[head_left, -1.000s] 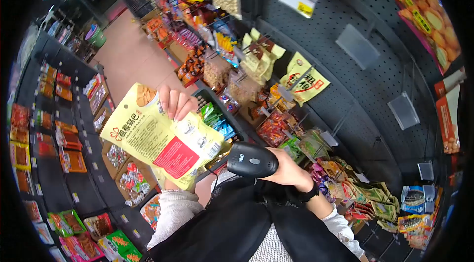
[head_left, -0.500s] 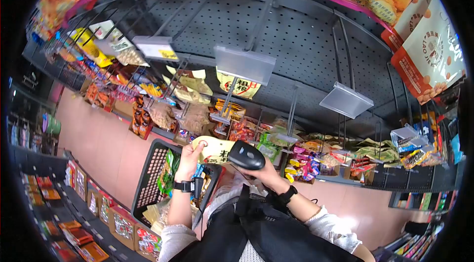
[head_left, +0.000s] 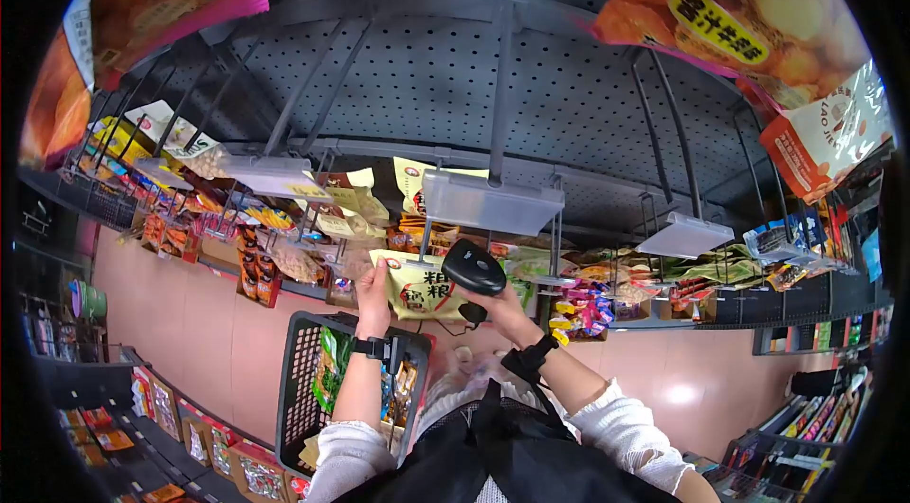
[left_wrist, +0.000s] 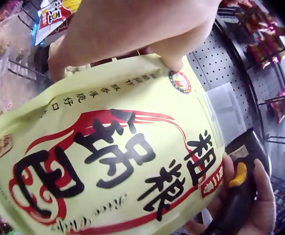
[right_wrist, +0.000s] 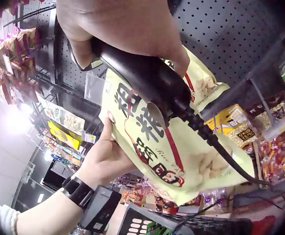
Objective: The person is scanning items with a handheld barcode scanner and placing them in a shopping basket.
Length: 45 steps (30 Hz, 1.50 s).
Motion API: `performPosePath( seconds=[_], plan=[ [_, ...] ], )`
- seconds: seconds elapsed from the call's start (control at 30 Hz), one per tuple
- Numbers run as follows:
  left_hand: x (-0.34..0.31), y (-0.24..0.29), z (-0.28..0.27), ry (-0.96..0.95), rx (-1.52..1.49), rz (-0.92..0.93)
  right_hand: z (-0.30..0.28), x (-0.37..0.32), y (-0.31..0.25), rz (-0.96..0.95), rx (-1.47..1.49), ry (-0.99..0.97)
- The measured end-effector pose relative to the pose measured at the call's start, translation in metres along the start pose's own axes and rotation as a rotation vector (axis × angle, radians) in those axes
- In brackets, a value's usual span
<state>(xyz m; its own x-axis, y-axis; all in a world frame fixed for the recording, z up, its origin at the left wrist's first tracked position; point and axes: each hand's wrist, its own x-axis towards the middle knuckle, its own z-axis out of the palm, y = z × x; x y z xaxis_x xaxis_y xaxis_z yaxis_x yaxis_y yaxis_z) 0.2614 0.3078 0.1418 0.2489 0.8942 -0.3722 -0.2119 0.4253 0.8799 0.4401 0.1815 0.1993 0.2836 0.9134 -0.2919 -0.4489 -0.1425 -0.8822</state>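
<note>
A pale yellow bag of rice chips (head_left: 427, 287) with large black and red characters hangs upright in front of the shelf, its front turned toward me. My left hand (head_left: 373, 299) pinches it by one edge, thumb on the front face near a round logo in the left wrist view. In my right hand (head_left: 507, 309) is a black barcode scanner (head_left: 474, 266), its cable (right_wrist: 225, 154) trailing down in the right wrist view. The scanner overlaps the bag's right side in the head view. Right-hand fingers (left_wrist: 265, 196) wrap the handle near its orange trigger (left_wrist: 239, 175).
A dark pegboard (head_left: 427, 76) with hooks and clear label holders (head_left: 493, 200) stands ahead. Large snack bags (head_left: 711, 19) hang above. Similar pale yellow bags (head_left: 412, 182) hang behind. A black shopping basket (head_left: 300, 342) holding packets is below my left arm. Low shelves (head_left: 123, 446) line the left.
My view has swung round to face the pegboard. The bag, first showing its printed back, now shows its front and hangs farther ahead. The scanner stays in my right hand.
</note>
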Motion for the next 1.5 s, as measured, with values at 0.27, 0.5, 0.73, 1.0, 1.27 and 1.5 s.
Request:
performPosePath(
  seconds=[0.27,0.5,0.73,1.0,1.27,1.5],
  plan=[
    [0.023,-0.004,0.001,-0.024,-0.032,0.100,-0.002,0.015,0.008,-0.020,0.098,0.065],
    [0.027,0.002,0.008,-0.024,-0.044,0.059,-0.001,0.020,0.009,-0.023,0.028,0.076],
    [0.037,0.003,0.021,-0.017,-0.049,0.140,0.012,0.019,0.003,-0.130,0.031,0.149],
    [0.037,-0.004,0.025,0.084,-0.069,0.227,0.001,0.020,-0.002,-0.089,-0.040,0.012],
    [0.006,-0.023,0.005,0.256,0.120,0.268,-0.009,0.080,0.004,-0.190,0.075,0.071],
    [-0.177,-0.055,-0.066,0.491,0.298,0.145,-0.005,0.044,0.027,-0.140,0.037,0.089]
  ],
)
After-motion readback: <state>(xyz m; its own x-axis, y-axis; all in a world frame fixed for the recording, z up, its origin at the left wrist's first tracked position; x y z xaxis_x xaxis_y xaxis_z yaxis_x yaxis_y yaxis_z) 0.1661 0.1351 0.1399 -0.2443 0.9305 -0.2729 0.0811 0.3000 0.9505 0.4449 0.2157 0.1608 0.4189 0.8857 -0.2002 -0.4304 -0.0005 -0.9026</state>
